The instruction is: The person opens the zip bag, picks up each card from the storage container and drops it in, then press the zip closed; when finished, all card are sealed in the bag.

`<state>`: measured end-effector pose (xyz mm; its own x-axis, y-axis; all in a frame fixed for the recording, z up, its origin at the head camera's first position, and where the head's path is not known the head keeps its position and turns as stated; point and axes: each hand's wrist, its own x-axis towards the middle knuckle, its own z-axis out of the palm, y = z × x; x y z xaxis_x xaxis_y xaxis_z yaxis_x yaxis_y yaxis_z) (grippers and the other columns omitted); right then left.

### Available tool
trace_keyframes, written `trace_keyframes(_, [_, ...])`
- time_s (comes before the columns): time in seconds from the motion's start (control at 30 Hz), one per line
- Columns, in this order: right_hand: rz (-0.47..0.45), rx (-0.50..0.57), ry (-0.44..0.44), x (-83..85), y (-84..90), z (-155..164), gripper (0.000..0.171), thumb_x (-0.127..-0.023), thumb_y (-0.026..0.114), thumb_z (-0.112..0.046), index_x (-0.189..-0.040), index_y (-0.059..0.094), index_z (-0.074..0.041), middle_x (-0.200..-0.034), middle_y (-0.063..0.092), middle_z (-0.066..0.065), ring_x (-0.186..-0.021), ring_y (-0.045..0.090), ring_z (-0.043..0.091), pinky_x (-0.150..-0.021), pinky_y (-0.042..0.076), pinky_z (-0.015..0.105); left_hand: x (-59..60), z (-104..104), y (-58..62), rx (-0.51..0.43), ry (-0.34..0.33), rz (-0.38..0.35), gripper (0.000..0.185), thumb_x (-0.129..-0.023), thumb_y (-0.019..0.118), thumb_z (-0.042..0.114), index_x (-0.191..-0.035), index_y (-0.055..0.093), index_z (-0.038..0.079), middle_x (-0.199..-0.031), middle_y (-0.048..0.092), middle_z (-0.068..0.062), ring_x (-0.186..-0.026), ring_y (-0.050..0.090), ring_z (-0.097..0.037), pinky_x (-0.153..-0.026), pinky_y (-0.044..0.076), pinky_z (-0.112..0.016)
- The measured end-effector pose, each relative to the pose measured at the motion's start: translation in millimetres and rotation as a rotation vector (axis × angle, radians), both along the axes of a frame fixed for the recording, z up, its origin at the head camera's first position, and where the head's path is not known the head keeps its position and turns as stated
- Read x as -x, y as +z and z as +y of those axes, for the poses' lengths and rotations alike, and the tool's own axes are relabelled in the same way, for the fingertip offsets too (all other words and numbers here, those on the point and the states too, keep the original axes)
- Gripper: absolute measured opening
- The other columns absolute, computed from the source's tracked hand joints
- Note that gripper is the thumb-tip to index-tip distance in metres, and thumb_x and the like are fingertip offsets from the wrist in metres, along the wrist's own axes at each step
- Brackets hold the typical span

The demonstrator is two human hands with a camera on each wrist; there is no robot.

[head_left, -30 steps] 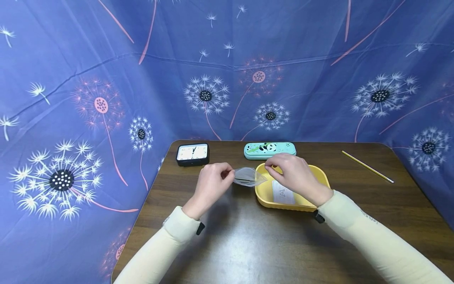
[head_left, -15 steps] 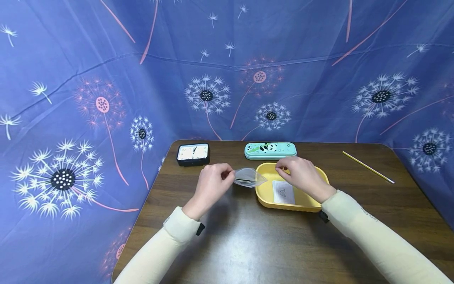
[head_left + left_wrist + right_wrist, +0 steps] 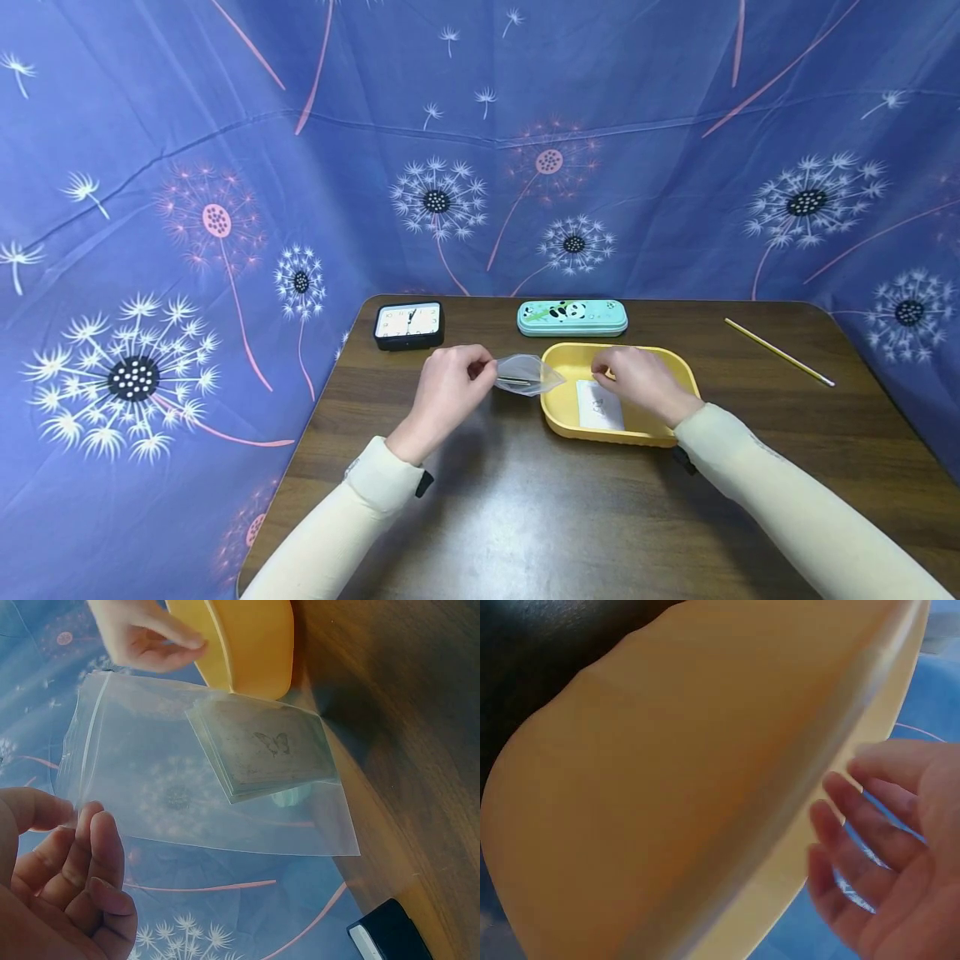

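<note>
My left hand pinches a clear zip bag by its zip edge, between thumb and fingers. Inside it, the left wrist view shows a small stack of greenish cards, the front one printed with a butterfly. A yellow basket stands right of the bag, and a white card with dark marks lies on its bottom. Over the basket, close to that card, is my right hand. Its fingers are loosely bent at the basket rim in the right wrist view, with nothing seen between them.
Behind the basket lies a mint pencil case with a panda on it. A black-framed clock is at the back left of the brown table. To the right rests a yellow pencil. A blue dandelion-print cloth hangs behind.
From beside the bag's end, my right hand has moved right, then down into the basket. The left hand and the bag have stayed in place.
</note>
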<state>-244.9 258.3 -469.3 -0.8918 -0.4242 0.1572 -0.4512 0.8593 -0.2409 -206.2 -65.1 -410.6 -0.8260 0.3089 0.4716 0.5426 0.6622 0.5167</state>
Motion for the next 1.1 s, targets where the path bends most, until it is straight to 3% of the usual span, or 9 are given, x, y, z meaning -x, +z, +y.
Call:
trace_keyframes(0.03, [-0.028,-0.014,-0.002,0.5,-1.2,0.3,0.002,-0.091,0.076,-0.010,-0.092,0.076,-0.010,-0.088,0.072,0.000,-0.078,0.066,0.018,-0.069,0.055,0.044,0.0,0.0,0.1,0.000,-0.001,0.000,0.014,-0.093,0.068,0.010,-0.086,0.080,0.012,-0.068,0.062,0.011,-0.057,0.054,-0.006,-0.058,0.047,-0.030])
trace_keyframes(0.27, [-0.175,-0.100,0.019,7.6,-17.0,5.6,0.038,-0.085,0.086,-0.022,-0.113,0.074,0.000,-0.110,0.073,0.014,-0.100,0.070,0.033,-0.084,0.056,0.051,0.2,0.1,-1.1,0.004,-0.002,0.012,0.014,-0.092,0.068,0.009,-0.084,0.079,0.014,-0.067,0.062,0.012,-0.057,0.053,-0.005,-0.058,0.047,-0.029])
trace_keyframes(0.57, [-0.247,-0.180,0.007,9.0,-28.5,9.3,0.071,-0.075,0.092,-0.045,-0.124,0.070,0.002,-0.113,0.064,0.017,-0.100,0.062,0.033,-0.089,0.052,0.054,-1.2,1.0,0.7,0.005,-0.001,0.015,0.014,-0.091,0.068,0.009,-0.083,0.078,0.016,-0.067,0.061,0.012,-0.057,0.053,-0.005,-0.058,0.047,-0.029])
trace_keyframes(0.93, [-0.241,-0.160,-0.034,7.4,-28.7,12.8,0.069,-0.074,0.093,-0.041,-0.124,0.070,0.001,-0.120,0.064,0.020,-0.108,0.063,0.038,-0.089,0.052,0.057,-0.6,1.9,0.0,0.010,-0.004,0.003,0.014,-0.093,0.068,0.010,-0.085,0.079,0.015,-0.068,0.062,0.012,-0.057,0.054,-0.005,-0.057,0.047,-0.028])
trace_keyframes(1.1, [-0.192,-0.157,-0.032,7.7,-27.1,13.9,0.058,-0.076,0.093,-0.037,-0.115,0.070,-0.001,-0.108,0.068,0.014,-0.095,0.065,0.030,-0.078,0.055,0.051,-0.3,2.0,-1.0,0.008,-0.006,0.007,0.014,-0.092,0.068,0.009,-0.084,0.079,0.013,-0.067,0.062,0.011,-0.057,0.053,-0.006,-0.057,0.046,-0.029])
